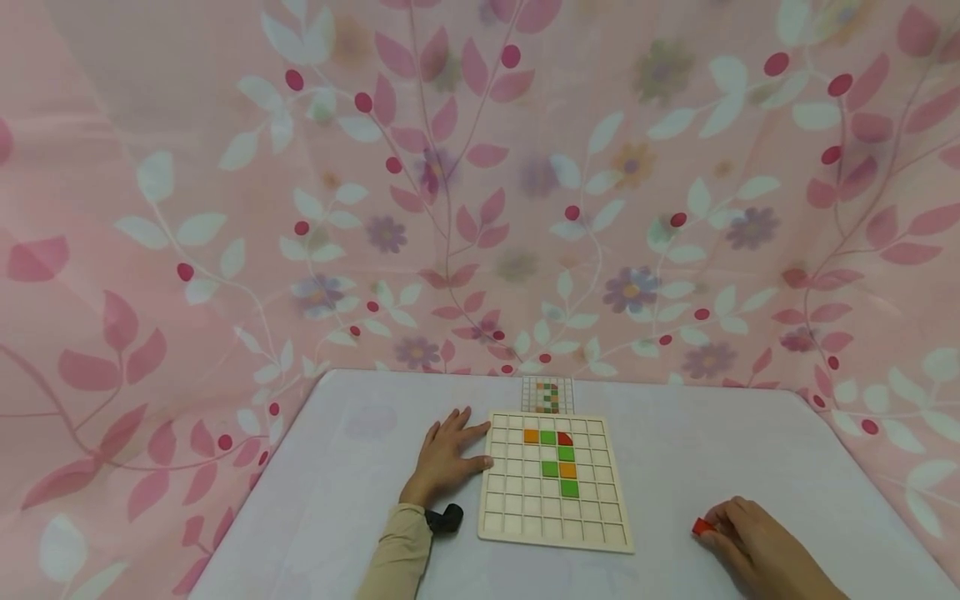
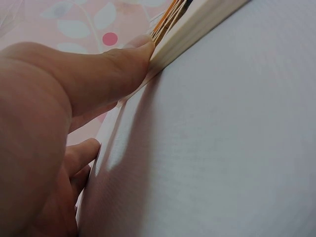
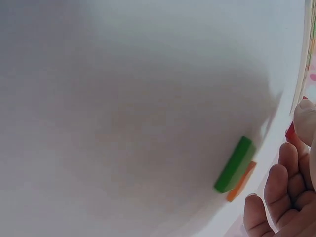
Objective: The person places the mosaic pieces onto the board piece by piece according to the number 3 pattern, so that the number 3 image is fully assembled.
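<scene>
A cream grid board [image 1: 517, 500] lies on the table with orange, green and red tiles set in several of its squares. My left hand [image 1: 447, 457] rests beside it with fingers spread, thumb and a fingertip touching its left edge. In the left wrist view the thumb [image 2: 108, 71] presses against the board's side [image 2: 182, 42]. Off to the right of the board, my right hand [image 1: 753, 533] pinches a small red tile [image 1: 702, 526] between thumb and fingers. Below that hand, in the right wrist view, a green tile [image 3: 235, 165] and an orange tile [image 3: 244, 180] lie on the table.
Behind the board's far edge lies a small card [image 1: 531, 395] printed with a coloured grid pattern. The white table [image 1: 375, 467] ends at a pink floral curtain [image 1: 480, 192]. A black wrist device [image 1: 447, 518] sits on the left wrist, near the board's left side.
</scene>
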Available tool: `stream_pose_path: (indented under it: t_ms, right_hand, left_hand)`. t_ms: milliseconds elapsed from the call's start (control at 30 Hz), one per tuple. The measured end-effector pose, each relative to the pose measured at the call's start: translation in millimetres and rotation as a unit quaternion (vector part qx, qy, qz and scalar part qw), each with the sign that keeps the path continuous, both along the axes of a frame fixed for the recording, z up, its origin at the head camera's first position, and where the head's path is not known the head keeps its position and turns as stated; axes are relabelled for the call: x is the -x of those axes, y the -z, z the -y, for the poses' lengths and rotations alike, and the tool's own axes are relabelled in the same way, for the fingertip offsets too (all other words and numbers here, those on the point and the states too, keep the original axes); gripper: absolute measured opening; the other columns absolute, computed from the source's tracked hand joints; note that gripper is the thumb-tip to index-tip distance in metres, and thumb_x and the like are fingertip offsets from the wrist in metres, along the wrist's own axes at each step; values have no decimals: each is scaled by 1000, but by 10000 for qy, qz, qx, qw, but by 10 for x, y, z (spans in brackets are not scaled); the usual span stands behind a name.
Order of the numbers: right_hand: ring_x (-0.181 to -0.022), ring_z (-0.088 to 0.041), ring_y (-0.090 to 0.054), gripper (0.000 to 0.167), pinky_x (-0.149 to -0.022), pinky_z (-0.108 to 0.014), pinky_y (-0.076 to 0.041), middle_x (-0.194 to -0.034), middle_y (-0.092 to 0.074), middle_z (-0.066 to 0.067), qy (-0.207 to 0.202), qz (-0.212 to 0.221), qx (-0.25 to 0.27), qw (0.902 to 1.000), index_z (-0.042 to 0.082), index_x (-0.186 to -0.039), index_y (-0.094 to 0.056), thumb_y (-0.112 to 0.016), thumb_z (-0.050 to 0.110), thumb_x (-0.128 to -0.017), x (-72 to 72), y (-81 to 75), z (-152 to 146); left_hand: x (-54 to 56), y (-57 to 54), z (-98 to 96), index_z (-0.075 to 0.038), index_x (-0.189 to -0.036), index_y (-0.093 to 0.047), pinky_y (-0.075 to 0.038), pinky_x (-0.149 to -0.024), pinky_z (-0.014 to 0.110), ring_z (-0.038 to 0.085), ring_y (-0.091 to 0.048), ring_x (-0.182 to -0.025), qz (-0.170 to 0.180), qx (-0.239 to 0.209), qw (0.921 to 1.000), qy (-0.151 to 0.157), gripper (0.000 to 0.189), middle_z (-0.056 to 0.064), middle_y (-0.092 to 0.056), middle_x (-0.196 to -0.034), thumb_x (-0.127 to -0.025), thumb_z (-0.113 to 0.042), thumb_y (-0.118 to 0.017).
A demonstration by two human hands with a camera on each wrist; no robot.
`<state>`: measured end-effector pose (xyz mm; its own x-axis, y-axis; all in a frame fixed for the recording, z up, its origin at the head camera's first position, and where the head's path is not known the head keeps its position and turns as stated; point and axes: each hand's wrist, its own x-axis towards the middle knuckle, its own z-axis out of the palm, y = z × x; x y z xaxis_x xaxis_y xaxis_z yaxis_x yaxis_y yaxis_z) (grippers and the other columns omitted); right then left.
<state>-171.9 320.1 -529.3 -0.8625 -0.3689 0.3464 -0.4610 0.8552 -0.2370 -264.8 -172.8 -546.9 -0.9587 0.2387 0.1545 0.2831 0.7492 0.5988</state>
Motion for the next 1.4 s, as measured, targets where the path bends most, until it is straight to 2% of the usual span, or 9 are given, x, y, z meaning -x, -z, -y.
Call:
stream_pose_path:
  t_ms: [100, 333, 567, 767, 1000, 1233, 1400]
  right_hand:
    - [-77, 10, -41, 29, -65, -21, -51, -85, -52, 22, 2, 189, -167, 9997, 24, -92, -66, -92, 21, -80, 41, -57, 72]
    - [-76, 9, -43, 30, -65, -20, -51, -85, -52, 23, -323, -99, -220, 9992, 23, -90, -66, -92, 16, -79, 138, -105, 293]
    - [-78, 7, -41, 33, -64, -19, -47, -86, -47, 25, -820, -438, -14, 9957, 26, -91, -66, -93, 13, -77, 245, -123, 477]
    - [-81, 7, -43, 27, -66, -19, -48, -88, -48, 26, -796, 8, 121, 9968, 29, -94, -67, -90, 19, -84, 293, -148, 624]
    - [-82, 7, -44, 18, -66, -19, -45, -90, -50, 24, -994, 327, 425, 9936, 27, -98, -68, -84, 29, -91, 328, -195, 808]
    - [-84, 5, -45, 15, -69, -19, -46, -90, -53, 23, -1042, 878, 420, 9898, 28, -98, -68, -81, 35, -94, 349, -286, 1014]
    - [-82, 5, -45, 16, -69, -20, -46, -89, -53, 22, -1137, 1201, 437, 9853, 27, -99, -69, -80, 38, -95, 365, -260, 1155]
  left_hand:
    - [10, 24, 4, -20, -150, -63, -16, -127, 69, 44, -26, -161, -7, 55, 10000, -11, 64, 20, -37, -170, -93, -44, -79]
    - [34, 27, 17, -20, -150, -63, -16, -128, 69, 43, -27, -161, -23, 82, 10000, -11, 64, 20, -38, -170, -93, -44, -78]
    - [40, 18, 3, -18, -149, -64, -16, -127, 69, 44, -28, -160, 19, 79, 10000, 9, 64, 20, -39, -169, -92, -44, -79]
    - [36, 12, -17, -17, -149, -64, -16, -127, 70, 44, -27, -161, 63, 53, 10000, 30, 65, 21, -38, -169, -92, -43, -79]
    - [40, -2, -7, -17, -150, -63, -16, -127, 71, 45, -29, -160, -14, 129, 9999, 35, 66, 22, -39, -169, -92, -43, -80]
    - [47, 5, -7, -19, -150, -63, -15, -128, 69, 43, -27, -161, 48, 103, 9999, -17, 65, 20, -38, -170, -92, -43, -79]
    - [27, 10, -2, -17, -150, -64, -17, -126, 71, 46, -29, -159, -60, 89, 9999, 7, 65, 22, -39, -168, -91, -42, -79]
